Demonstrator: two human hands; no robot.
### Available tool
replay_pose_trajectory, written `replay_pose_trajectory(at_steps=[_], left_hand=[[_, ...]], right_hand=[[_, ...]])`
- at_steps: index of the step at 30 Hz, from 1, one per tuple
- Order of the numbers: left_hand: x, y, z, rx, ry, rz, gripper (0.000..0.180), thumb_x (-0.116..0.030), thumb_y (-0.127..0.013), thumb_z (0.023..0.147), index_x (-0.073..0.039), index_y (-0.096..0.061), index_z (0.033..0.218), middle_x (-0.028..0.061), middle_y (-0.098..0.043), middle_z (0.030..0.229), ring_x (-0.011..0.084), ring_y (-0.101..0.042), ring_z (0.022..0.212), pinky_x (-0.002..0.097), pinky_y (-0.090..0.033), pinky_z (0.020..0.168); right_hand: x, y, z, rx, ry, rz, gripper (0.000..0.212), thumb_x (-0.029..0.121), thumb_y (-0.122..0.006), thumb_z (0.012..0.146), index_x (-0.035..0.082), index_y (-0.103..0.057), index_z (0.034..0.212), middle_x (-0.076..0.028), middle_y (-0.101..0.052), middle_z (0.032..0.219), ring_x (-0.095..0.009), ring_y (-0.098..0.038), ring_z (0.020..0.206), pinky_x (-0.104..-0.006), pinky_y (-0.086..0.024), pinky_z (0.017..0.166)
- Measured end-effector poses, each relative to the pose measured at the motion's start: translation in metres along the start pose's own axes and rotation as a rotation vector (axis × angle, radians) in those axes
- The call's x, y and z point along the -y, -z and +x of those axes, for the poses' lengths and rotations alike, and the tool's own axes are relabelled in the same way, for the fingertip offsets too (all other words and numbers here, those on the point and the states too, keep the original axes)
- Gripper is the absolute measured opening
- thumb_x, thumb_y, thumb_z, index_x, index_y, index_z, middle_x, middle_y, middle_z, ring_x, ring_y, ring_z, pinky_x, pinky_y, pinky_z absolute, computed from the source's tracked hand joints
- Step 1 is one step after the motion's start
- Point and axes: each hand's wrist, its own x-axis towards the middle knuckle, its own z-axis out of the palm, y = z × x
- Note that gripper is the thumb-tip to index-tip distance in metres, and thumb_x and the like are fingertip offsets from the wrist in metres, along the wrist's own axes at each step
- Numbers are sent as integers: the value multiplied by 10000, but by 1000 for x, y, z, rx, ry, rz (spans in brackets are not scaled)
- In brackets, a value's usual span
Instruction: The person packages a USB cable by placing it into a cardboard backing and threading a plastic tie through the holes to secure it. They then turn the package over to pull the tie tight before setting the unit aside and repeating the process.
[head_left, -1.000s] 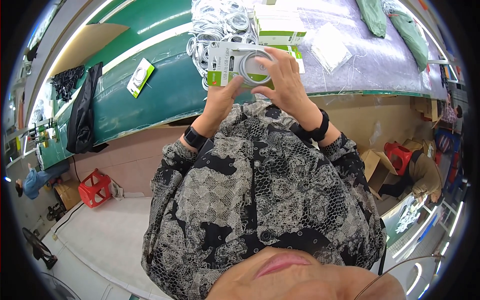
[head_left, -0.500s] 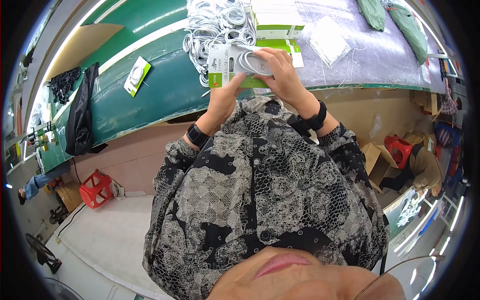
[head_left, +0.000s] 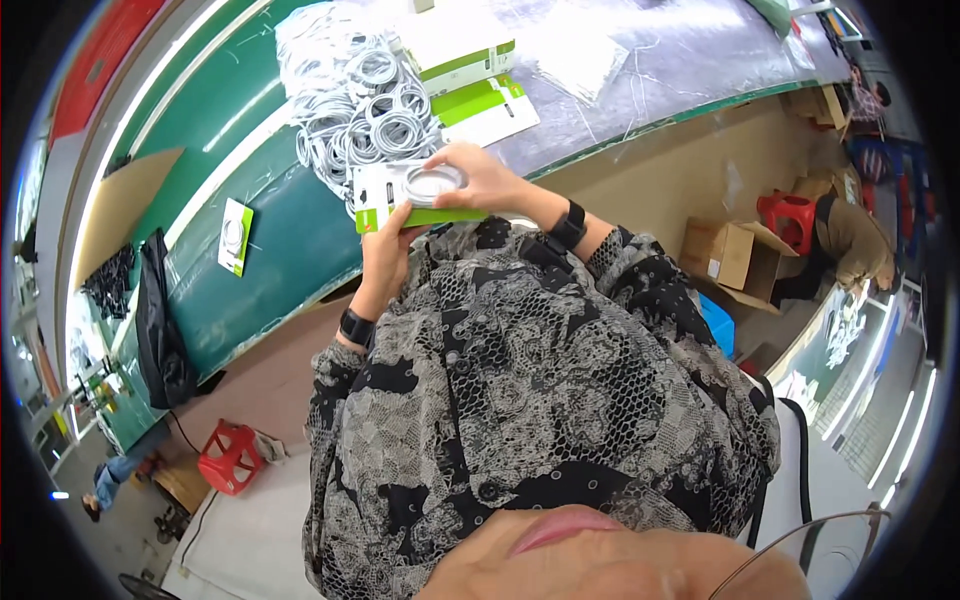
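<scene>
Between my two hands is a white and green packaging card (head_left: 374,190) with a coiled white cable (head_left: 430,184) lying on its right part. My left hand (head_left: 388,246) grips the card's lower edge, thumb on its face. From the right, my right hand (head_left: 480,186) closes around the coil and the card's right end, fingers on the upper side and thumb below. Just beyond the card lies a large heap of coiled white cables (head_left: 370,105). To the right of the heap, several white and green cards (head_left: 490,110) are stacked.
Another card with a coiled cable (head_left: 235,237) lies alone on the green bench (head_left: 290,225) to the left. A black cloth (head_left: 163,330) hangs over the left edge. Clear plastic bags (head_left: 580,55) lie at the back right. Red stools (head_left: 232,455) and an open cardboard box (head_left: 735,258) stand below.
My view has turned, so the bench and its contents appear shifted left and tilted. Both hands still hold the card with the cable, in front of the heap.
</scene>
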Motion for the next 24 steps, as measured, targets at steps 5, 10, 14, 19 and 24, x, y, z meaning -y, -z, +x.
replay_pose_trajectory(at_steps=[5,10,14,19,24], left_hand=[[13,32,-3,-90,116,-194,295,-74,-560,891,-58,-515,1183,65,-608,1094,185,-605,962,346,-536,791],[15,49,-15,-122,148,-240,310,-106,-565,894,-63,-498,1194,63,-606,1105,183,-607,971,337,-535,805],[13,54,-20,-131,140,-215,304,-108,-551,903,-61,-496,1198,64,-607,1109,186,-612,971,332,-535,799],[6,37,-12,-145,140,-183,309,-111,-538,911,-63,-490,1213,64,-604,1120,189,-618,963,324,-538,790],[0,32,-17,-162,63,-207,317,-106,-537,911,-69,-483,1222,58,-603,1123,194,-614,964,329,-531,792]], right_hand=[[-144,33,6,-143,-460,39,227,230,-641,804,35,-654,921,-108,-646,851,-191,-624,781,-308,-486,699],[-249,100,11,-391,-412,-351,161,195,-628,788,53,-653,861,-118,-649,831,-248,-627,771,-343,-492,703],[-253,109,35,-401,-512,-555,146,187,-618,796,67,-635,876,-127,-637,906,-299,-619,822,-390,-493,729],[-265,113,37,-294,-715,-750,136,185,-603,807,65,-608,871,-134,-614,969,-325,-609,865,-420,-490,745],[-263,116,47,-315,-510,-719,130,187,-556,835,62,-590,845,-179,-613,912,-364,-595,861,-460,-471,735]])
